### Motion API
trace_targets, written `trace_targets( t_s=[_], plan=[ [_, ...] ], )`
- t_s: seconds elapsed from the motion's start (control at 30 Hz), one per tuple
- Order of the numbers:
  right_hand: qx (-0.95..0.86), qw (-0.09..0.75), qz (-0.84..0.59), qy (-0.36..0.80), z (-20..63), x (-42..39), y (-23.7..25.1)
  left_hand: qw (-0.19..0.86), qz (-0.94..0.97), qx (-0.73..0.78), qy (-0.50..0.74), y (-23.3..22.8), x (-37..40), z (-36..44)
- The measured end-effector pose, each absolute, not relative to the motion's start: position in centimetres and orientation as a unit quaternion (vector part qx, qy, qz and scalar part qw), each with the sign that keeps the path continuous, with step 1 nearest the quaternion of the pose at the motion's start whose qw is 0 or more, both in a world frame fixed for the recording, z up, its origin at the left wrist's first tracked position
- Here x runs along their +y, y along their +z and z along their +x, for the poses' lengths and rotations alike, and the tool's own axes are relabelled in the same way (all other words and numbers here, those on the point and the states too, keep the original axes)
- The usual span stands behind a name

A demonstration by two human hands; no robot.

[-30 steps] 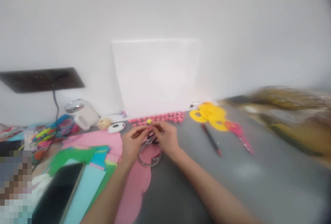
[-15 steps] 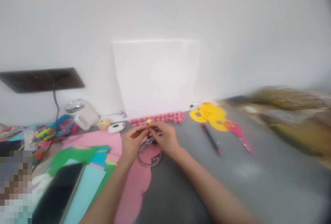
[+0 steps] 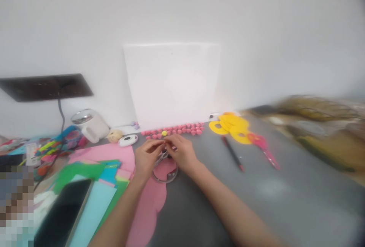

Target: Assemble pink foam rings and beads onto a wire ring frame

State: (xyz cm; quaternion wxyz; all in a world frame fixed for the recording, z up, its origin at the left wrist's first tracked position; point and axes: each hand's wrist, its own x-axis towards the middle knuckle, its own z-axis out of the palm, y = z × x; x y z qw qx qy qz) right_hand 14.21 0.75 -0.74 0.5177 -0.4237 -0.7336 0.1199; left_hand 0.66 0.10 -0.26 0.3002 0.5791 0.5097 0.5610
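Observation:
My left hand and my right hand meet fingertip to fingertip near the middle of the grey table. Both are pinched closed, and whatever lies between the fingertips is too small and blurred to name. Just below them is a round, clear-looking ring, with dark and pale bits near its upper part; the hands partly cover it. Right beyond the fingers, small pink rolled pieces lie in rows, with one yellow piece among them. Pink scalloped sheet runs under my left wrist.
A white board leans on the wall. Yellow rings, pink scissors and a dark pen lie to the right. Leftward are coloured sheets, a phone, a white device and a white mug-like object.
Both hands stay pinched together in almost the same place, with only a very slight shift of the fingers. The things around them have not moved.

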Motion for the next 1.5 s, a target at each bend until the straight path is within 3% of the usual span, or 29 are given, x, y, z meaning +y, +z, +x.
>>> trace_targets(
  t_s=[0.4,0.77,0.97,1.5],
  plan=[
    [-0.546,0.62,-0.459,0.325,12.7,0.2,-0.4,0.364,0.568,0.461,0.577,-0.6,0.1,1.4],
    [-0.552,0.617,-0.458,0.323,12.4,-0.2,-0.2,0.37,0.538,0.478,0.587,-0.6,0.1,1.4],
    [-0.467,0.604,-0.463,0.449,12.7,0.2,-0.2,0.356,0.563,0.479,0.572,-1.0,0.3,1.4],
    [-0.51,0.596,-0.455,0.422,13.2,0.5,-0.2,0.308,0.574,0.48,0.588,-0.9,0.4,0.9]
  ],
)
